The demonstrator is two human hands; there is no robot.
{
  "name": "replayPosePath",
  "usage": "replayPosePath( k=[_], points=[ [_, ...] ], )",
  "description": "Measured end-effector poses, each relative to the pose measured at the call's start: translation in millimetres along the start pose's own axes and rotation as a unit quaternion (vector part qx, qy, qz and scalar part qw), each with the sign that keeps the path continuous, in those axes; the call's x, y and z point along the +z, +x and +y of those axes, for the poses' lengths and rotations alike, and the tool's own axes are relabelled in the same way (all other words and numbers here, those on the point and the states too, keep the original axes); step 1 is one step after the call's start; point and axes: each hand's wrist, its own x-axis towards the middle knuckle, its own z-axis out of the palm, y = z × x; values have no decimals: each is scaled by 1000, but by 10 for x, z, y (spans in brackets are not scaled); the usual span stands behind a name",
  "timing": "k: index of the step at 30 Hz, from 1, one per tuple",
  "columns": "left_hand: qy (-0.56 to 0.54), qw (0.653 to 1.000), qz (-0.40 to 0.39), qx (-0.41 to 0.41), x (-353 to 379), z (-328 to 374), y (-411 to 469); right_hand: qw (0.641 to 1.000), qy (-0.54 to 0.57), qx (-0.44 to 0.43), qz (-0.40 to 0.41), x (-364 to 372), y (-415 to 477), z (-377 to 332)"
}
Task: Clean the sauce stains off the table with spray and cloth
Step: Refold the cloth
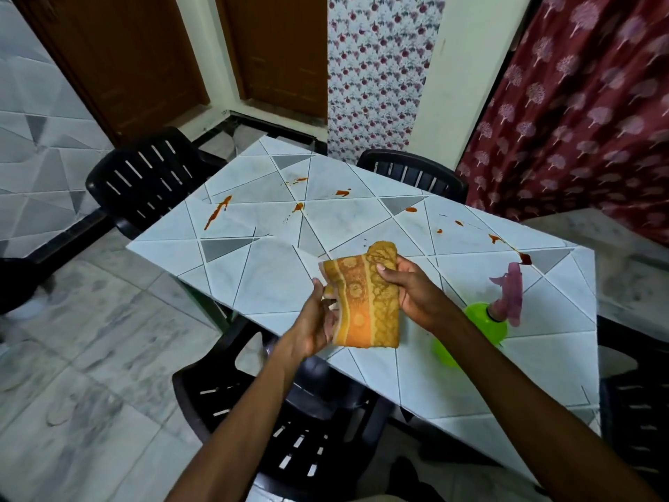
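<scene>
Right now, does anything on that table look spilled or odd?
Reddish-orange sauce stains spatter the pale triangle-patterned table: a long streak near its left edge, blobs mid-table, a dark drip at the right edge. The left hand and right hand hold a folded orange patterned cloth.

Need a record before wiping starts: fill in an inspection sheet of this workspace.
Surface: table with a tile-pattern top; sauce stains scattered over its far half and right edge.
Job's things: cloth, folded, held over the near edge; green spray bottle with a pink head on the table at right, blurred.
Clutter: nothing seen.
Hands: left hand holds the cloth's left edge; right hand grips its upper right.
Cables: nothing seen.
Surroundings: black chairs around the table; brown doors and a patterned curtain behind.
</scene>
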Motion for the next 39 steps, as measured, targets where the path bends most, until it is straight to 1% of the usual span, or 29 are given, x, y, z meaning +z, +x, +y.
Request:
replayPosePath(
  k=[2, 4, 5, 7, 8, 10, 13, 15, 18, 20, 22, 23, 25, 27, 28, 30, 33, 36, 39],
  points=[
    [-89, 996, -11, -11, -13, -164, 24, 999, 31, 14, -1, -64, -3, 9],
    [-121, 992, -15, 17, 31, -177, 24, 999, 25, 33, 3, -134, -8, 22],
    [-109, 993, -10, 35, 80, -133, 6, 999, 19, 44, 6, -164, -11, 27],
    [-46, 996, 4, 72, 132, -58, -12, 998, 11, 65, 3, -241, -28, 29],
    [-12, 997, 13, 78, 145, -27, -30, 997, 12, 72, -2, -279, -36, 29],
    [33, 998, 28, 55, 195, 24, -92, 996, 28, 82, -10, -359, -50, 21],
    [63, 998, 12, -20, 251, 20, -170, 992, 69, 104, 0, -437, -50, 13],
    [70, 996, 7, -47, 287, -60, -164, 990, 78, 119, -3, -476, -61, -2],
    [77, 995, 26, -55, 397, -214, -196, 988, 66, 135, -21, -540, -97, -10],
    [66, 996, 37, -38, 447, -284, -226, 988, 57, 142, -28, -600, -104, 4],
    [43, 997, 54, 17, 430, -337, -218, 990, 15, 142, -20, -657, -93, 40],
    [32, 995, 78, 55, 399, -351, -203, 990, -28, 138, -10, -678, -83, 72],
    [9, 978, 168, 120, 364, -364, -207, 982, -140, 124, 13, -696, -81, 146],
    [-4, 964, 218, 152, 331, -368, -234, 966, -228, 108, 51, -696, -89, 214],
    [6, 961, 229, 157, 321, -368, -260, 962, -244, 99, 66, -686, -90, 248],
    [36, 957, 236, 165, 284, -360, -300, 961, -251, 89, 77, -651, -95, 295],
    [98, 951, 222, 191, 236, -313, -330, 958, -265, 72, 83, -580, -102, 344],
    [165, 936, 232, 207, 184, -224, -317, 944, -314, 37, 98, -572, -31, 353],
    [236, 921, 230, 209, 157, -128, -327, 929, -365, 21, 62, -575, 61, 321]
  ],
)
